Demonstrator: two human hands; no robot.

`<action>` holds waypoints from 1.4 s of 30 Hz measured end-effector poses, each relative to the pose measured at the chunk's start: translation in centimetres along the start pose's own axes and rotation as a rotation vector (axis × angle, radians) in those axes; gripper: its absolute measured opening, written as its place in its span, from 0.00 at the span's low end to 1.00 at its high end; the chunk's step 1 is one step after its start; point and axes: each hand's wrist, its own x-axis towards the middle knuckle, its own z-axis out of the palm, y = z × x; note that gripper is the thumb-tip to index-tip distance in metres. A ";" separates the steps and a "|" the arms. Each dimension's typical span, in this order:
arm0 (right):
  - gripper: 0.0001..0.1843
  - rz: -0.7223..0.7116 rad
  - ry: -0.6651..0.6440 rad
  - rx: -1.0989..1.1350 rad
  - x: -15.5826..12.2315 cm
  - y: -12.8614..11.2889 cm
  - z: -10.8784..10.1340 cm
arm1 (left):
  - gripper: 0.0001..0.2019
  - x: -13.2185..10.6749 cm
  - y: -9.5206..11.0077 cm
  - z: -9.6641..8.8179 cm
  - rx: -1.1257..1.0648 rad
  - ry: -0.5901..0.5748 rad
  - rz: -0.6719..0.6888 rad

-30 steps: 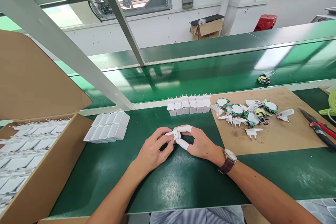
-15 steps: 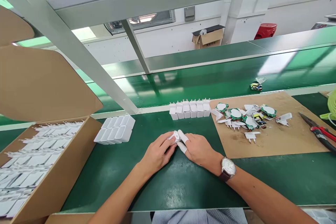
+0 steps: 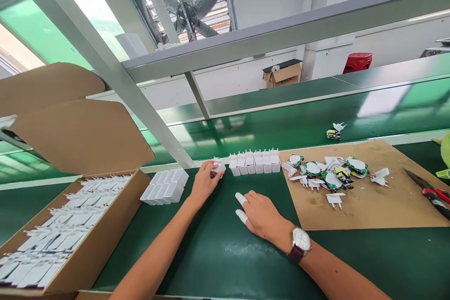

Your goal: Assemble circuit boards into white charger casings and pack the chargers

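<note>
The green table [image 3: 225,262] is nearest to the person, and above it is the right hand [image 3: 262,218], which holds nothing. Its thumb and one finger, both in white covers [image 3: 241,216], are spread apart, while the other fingers are a little bent. On this wrist there is a watch [image 3: 301,240] with a dark strap. At left stands an opened carton [image 3: 105,232], filled with rows of white parts [image 3: 72,229].

At right, on a brown sheet [image 3: 369,211], lie pliers [image 3: 431,195] with red and black handles, and a loose pile of green circuit boards [image 3: 312,168] together with white plug pieces [image 3: 333,200].

Somewhat farther, the left hand [image 3: 204,182] holds a small white case [image 3: 220,168] between its fingers (they hide a part of it). This case is just beside the left end of a row of white plugs [image 3: 255,163], whose pins point upward. On the other side of the hand is a block of white cups [image 3: 165,187].

Behind, on the green belt [image 3: 281,129], lies one more circuit board [image 3: 333,134]. Farthest are a cardboard box [image 3: 286,75], a red stool [image 3: 357,62] and a large fan [image 3: 188,11].
</note>
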 end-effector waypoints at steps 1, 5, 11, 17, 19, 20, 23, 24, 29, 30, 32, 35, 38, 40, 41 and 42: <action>0.16 -0.005 -0.003 -0.001 0.0 0.0 0.1 | 0.14 0.3 0.1 0.3 -0.030 -0.035 -0.011; 0.07 -0.016 -0.050 -0.010 0.2 0.0 0.3 | 0.21 1.1 0.8 0.4 -0.163 -0.189 -0.045; 0.03 -0.041 -0.090 -0.003 0.6 -0.1 0.0 | 0.32 2.3 1.0 -0.3 -0.311 -0.278 -0.147; 0.05 -0.057 -0.125 -0.021 0.7 -0.1 -0.3 | 0.51 2.8 0.3 0.7 -0.405 -0.356 -0.251; 0.05 -0.061 -0.128 -0.021 0.6 -0.1 -0.2 | 0.50 2.7 0.2 1.1 -0.426 -0.379 -0.272; 0.05 -0.064 -0.131 -0.022 0.6 -0.1 -0.1 | 0.51 2.7 0.1 1.2 -0.435 -0.387 -0.278; 0.04 -0.068 -0.144 -0.026 0.6 0.0 0.0 | 0.52 2.9 0.0 1.1 -0.456 -0.413 -0.280; 0.04 -0.068 -0.146 -0.028 0.6 0.0 0.0 | 0.53 3.0 0.0 1.1 -0.464 -0.425 -0.275; 0.04 -0.066 -0.131 -0.034 0.6 0.1 0.1 | 0.53 4.1 0.0 0.8 -0.510 -0.517 -0.265; 0.04 -0.064 -0.129 -0.034 0.6 0.1 0.1 | 0.53 4.3 -0.1 0.8 -0.514 -0.530 -0.265; 0.03 -0.062 -0.122 -0.034 0.6 0.2 0.2 | 0.52 4.5 -0.2 0.9 -0.523 -0.547 -0.258; 0.04 -0.068 -0.111 -0.027 0.7 0.3 0.3 | 0.52 4.6 -0.6 1.4 -0.533 -0.564 -0.235; 0.04 -0.076 -0.112 -0.018 0.6 0.4 0.3 | 0.56 4.0 -0.9 2.0 -0.515 -0.551 -0.210; 0.03 -0.068 -0.104 -0.018 0.5 0.4 0.4 | 0.59 3.1 -0.9 1.7 -0.477 -0.519 -0.199; 0.03 -0.061 -0.092 -0.019 0.4 0.4 0.5 | 0.58 2.5 -0.8 1.2 -0.449 -0.495 -0.192; 0.03 -0.057 -0.077 -0.019 0.2 0.4 0.6 | 0.57 1.8 -0.7 0.4 -0.415 -0.469 -0.185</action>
